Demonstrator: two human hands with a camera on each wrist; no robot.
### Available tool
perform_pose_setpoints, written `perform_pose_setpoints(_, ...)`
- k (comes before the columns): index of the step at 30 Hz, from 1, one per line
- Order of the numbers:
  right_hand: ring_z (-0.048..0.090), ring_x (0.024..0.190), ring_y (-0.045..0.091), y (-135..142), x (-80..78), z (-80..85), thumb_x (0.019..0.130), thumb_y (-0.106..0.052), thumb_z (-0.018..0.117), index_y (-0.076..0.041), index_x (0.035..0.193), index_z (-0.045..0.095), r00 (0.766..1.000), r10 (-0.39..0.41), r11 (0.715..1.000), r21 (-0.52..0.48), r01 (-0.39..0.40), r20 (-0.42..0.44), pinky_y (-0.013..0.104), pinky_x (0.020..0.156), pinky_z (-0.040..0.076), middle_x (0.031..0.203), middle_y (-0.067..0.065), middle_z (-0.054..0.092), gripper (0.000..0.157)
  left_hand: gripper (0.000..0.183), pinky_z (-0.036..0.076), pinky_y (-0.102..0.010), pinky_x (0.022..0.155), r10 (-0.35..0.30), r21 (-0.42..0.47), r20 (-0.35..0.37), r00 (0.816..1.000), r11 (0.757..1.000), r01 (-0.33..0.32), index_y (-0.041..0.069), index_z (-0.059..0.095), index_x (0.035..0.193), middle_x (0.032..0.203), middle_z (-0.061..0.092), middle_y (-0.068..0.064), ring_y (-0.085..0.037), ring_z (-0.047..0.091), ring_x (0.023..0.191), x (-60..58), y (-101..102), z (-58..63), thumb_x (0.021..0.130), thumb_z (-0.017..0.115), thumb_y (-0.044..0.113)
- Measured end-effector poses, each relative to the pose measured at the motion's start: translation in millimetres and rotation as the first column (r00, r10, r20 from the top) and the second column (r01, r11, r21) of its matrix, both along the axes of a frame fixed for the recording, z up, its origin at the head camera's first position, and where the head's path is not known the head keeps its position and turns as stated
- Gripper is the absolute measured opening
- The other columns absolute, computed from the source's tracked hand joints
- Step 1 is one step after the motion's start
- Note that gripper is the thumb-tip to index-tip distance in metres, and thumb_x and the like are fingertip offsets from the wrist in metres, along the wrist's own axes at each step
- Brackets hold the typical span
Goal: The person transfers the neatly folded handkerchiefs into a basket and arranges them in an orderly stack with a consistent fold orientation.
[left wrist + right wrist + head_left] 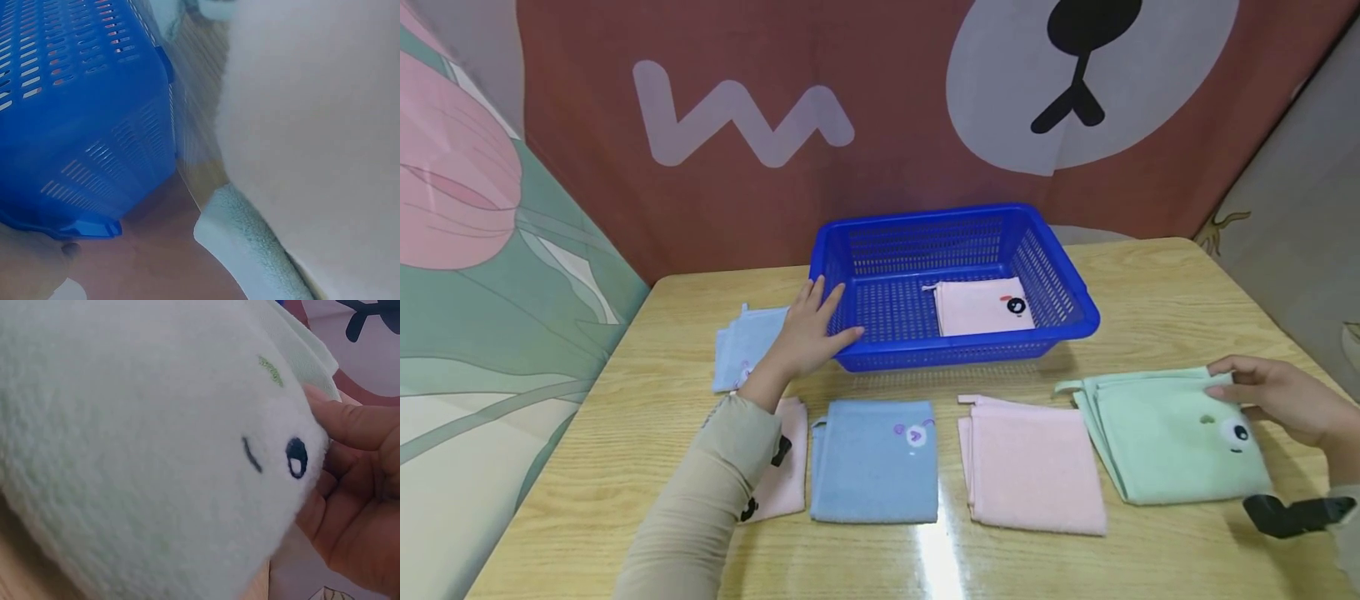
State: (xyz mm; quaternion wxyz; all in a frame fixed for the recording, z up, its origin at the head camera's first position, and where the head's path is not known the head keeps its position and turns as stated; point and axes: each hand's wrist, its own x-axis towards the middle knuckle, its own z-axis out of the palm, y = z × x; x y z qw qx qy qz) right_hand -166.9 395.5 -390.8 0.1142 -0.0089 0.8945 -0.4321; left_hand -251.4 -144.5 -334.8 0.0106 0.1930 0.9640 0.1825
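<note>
My right hand [1285, 400] pinches the upper right corner of a folded green towel [1172, 437] with an embroidered eye. In the right wrist view the thumb lies over the front of that towel [156, 456] and the fingers are behind it. My left hand [812, 329] rests with spread fingers at the left end of a blue plastic basket [955, 346]. Inside the basket, towards the right, lies a folded pink towel [977, 307] with a small embroidered face. The left wrist view shows the basket's perforated wall [94, 150] close up.
In the front row lie a plain pink towel [1033, 471], a blue towel [876, 467] and another pink towel [786, 483] partly hidden by my left sleeve. A light blue towel [748, 342] sits left of the basket. A brown printed backdrop [887, 183] stands behind the table [587, 467].
</note>
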Motion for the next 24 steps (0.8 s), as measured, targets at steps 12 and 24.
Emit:
perform_pose_setpoints(12, 0.056, 0.063, 0.019, 29, -12.0, -23.4, 0.087, -0.011, 0.052, -0.016, 0.094, 0.056, 0.991, 0.005, 0.994, -0.106, -0.019, -0.132, 0.034, 0.051, 0.046, 0.077, 0.002, 0.058, 0.010, 0.078, 0.002, -0.050, 0.099, 0.004, 0.012, 0.012, 1.000, 1.000, -0.004, 0.014, 0.011, 0.140, 0.143, -0.003, -0.014, -0.027, -0.010, 0.128, 0.1, 0, 0.7, 0.082, 0.038, 0.058)
perform_pose_setpoints(24, 0.055, 0.067, 0.023, 61, -30.3, -52.8, 0.087, -0.020, 0.051, -0.002, 0.105, 0.051, 0.982, -0.047, 0.999, -0.014, 0.045, -0.180, 0.036, 0.053, 0.047, 0.085, 0.008, 0.056, 0.026, 0.077, 0.004, -0.049, 0.099, -0.006, 0.017, -0.011, 1.000, 1.000, 0.006, 0.013, 0.012, 0.140, 0.143, -0.001, -0.015, -0.029, -0.008, 0.128, -0.9, -1, -1.3, 0.082, 0.037, 0.058)
